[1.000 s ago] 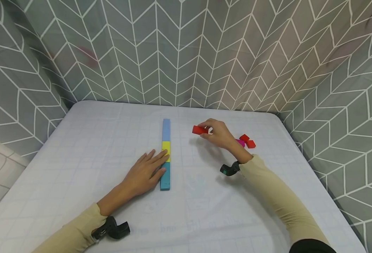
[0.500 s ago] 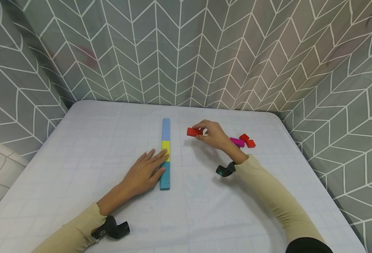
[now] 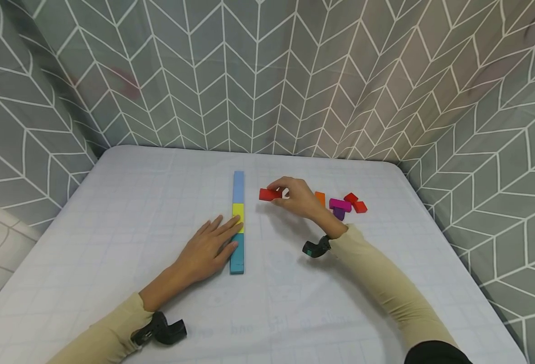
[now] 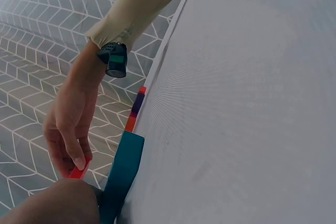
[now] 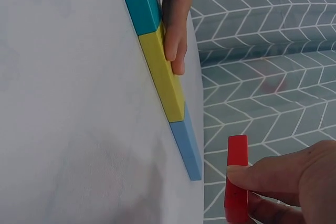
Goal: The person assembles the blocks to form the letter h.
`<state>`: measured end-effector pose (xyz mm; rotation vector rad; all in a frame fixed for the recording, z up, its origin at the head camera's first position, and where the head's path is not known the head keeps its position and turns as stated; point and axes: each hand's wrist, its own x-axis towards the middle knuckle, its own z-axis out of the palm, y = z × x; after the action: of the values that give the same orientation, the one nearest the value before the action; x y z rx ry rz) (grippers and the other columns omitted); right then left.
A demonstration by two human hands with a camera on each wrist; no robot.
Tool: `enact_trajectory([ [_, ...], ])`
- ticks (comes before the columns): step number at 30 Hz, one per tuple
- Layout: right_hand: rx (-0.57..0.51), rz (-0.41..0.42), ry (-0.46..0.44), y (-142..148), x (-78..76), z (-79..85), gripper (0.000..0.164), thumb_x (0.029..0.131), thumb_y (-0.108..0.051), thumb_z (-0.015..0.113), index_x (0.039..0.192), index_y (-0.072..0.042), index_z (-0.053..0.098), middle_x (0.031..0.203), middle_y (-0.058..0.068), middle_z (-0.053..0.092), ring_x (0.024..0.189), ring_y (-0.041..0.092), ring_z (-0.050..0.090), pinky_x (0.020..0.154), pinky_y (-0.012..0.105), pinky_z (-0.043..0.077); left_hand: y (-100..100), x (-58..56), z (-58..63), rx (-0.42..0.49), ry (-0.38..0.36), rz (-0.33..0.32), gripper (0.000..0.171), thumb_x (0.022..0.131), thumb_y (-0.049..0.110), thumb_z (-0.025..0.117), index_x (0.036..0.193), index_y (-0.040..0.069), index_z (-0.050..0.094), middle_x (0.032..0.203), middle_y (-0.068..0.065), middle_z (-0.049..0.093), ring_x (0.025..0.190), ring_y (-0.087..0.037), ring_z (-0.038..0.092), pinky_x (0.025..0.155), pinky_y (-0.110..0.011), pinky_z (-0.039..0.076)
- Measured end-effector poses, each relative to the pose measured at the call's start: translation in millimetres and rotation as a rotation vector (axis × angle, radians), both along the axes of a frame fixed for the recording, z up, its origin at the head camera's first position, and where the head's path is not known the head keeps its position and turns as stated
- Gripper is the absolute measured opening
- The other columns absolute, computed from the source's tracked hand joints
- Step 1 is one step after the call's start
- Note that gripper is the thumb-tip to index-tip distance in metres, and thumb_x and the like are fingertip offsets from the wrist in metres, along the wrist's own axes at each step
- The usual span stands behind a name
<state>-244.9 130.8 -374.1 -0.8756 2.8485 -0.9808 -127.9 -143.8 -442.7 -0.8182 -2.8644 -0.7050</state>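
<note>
A teal block (image 3: 237, 258), a yellow block (image 5: 164, 77) and a light blue block (image 3: 238, 187) lie end to end in one straight row on the table. My left hand (image 3: 208, 250) rests along the row's left side, its extended fingers touching the yellow block and the thumb on the teal one. To the right of the row, my right hand (image 3: 294, 197) pinches a red block (image 3: 270, 194) between thumb and fingers. In the right wrist view this red block (image 5: 237, 182) is held by one part, its ends sticking out. A shadow falls on the cloth below it.
Right of my right hand lie an orange block (image 3: 320, 198), a magenta block (image 3: 341, 205), a purple block (image 3: 339, 214) and two red blocks (image 3: 360, 207). A white cloth (image 3: 135, 202) covers the table. Patterned curtains (image 3: 258, 76) hang behind and beside it.
My right hand has moved left and slightly nearer with the red block, towards the row. The orange and purple blocks have come into view behind it. My left hand stays in place.
</note>
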Motion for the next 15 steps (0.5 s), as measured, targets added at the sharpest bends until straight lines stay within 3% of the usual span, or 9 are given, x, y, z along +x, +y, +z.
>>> enact_trajectory([
  [9, -0.028, 0.023, 0.009, -10.6, 2.7, -2.7, 0.033, 0.092, -0.005, 0.078, 0.125, -0.003, 0.074, 0.118, 0.009, 0.072, 0.103, 0.025, 0.063, 0.089, 0.036, 0.056, -0.8, -0.4, -1.5, -0.002, 0.002, 0.002, 0.054, 0.108, 0.035, 0.055, 0.157, 0.014, 0.049, 0.165, -0.001, 0.036, 0.152, -0.039, 0.027, 0.121, -0.062, 0.019],
  [15, -0.064, -0.004, 0.007, -16.1, 4.0, -4.8, 0.031, 0.092, -0.005, 0.078, 0.123, -0.004, 0.076, 0.117, 0.008, 0.072, 0.102, 0.024, 0.062, 0.086, 0.035, 0.056, -0.5, -0.3, -2.0, 0.000, 0.003, -0.002, 0.053, 0.108, 0.035, 0.055, 0.157, 0.014, 0.050, 0.165, -0.002, 0.037, 0.152, -0.040, 0.028, 0.120, -0.062, 0.019],
])
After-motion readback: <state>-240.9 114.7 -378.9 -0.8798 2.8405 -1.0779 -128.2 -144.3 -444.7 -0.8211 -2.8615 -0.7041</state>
